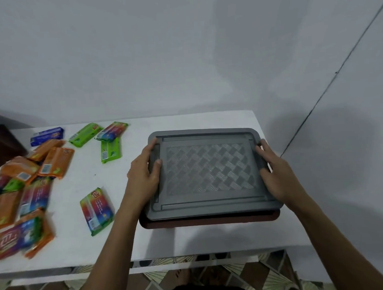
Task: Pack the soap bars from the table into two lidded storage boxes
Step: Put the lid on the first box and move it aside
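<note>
A grey lid [211,172] with a woven pattern lies over a dark brown storage box [210,220], whose front rim shows just below it. My left hand [143,172] grips the lid's left edge, thumb on top. My right hand [274,172] holds the lid's right edge. Wrapped soap bars lie on the white table [167,239]: a multicoloured one [97,211] left of the box, green ones [110,151] and a blue one [47,135] farther back, and a pile of orange and mixed bars [20,194] at the far left.
A dark object [1,140] stands at the table's back left corner. The table sits against a pale wall, with its right end just beyond the box. Patterned floor tiles [245,277] show below the front edge.
</note>
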Tool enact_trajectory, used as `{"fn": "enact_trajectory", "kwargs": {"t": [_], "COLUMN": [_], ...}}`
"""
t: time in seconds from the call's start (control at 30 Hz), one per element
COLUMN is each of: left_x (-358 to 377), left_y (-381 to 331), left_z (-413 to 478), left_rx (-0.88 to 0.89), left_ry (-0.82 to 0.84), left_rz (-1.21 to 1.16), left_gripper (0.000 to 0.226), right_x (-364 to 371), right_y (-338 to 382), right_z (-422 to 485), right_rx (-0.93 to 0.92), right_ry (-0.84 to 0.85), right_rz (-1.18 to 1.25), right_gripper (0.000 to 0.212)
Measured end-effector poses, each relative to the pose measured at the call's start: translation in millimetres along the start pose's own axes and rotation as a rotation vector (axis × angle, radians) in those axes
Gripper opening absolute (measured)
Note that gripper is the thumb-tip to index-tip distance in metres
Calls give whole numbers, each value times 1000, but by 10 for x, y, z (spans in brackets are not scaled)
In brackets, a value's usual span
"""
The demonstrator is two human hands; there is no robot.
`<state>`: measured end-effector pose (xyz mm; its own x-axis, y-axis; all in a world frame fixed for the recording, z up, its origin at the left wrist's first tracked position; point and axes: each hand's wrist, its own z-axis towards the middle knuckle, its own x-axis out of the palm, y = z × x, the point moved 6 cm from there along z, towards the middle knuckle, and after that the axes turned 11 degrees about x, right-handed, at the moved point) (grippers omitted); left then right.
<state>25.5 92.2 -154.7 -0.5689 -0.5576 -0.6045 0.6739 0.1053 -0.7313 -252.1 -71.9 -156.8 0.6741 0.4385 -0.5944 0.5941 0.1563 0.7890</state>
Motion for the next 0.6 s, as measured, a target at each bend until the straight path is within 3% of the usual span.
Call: {"fn": "enact_trajectory", "kwargs": {"t": [0.07,0.13,0.4,0.6], "left_x": [10,3,-68,-17], "left_y": [29,32,216,293], "left_z": [-11,-47,-194,-300], "left_rx": [-37,-46,-209,-288], "left_ry": [72,74,109,111], "left_rz": [227,299,164,-31], "left_gripper": [58,57,55,57], "right_x": [21,48,193,146], "right_y": [-63,-97,-227,-226], "right_z": [-27,-65,-276,-309], "right_rx": [37,60,143,154], "right_ry": [-11,-11,2,3], "right_rz": [-31,-59,-45,124], "right_gripper": [59,57,52,47]}}
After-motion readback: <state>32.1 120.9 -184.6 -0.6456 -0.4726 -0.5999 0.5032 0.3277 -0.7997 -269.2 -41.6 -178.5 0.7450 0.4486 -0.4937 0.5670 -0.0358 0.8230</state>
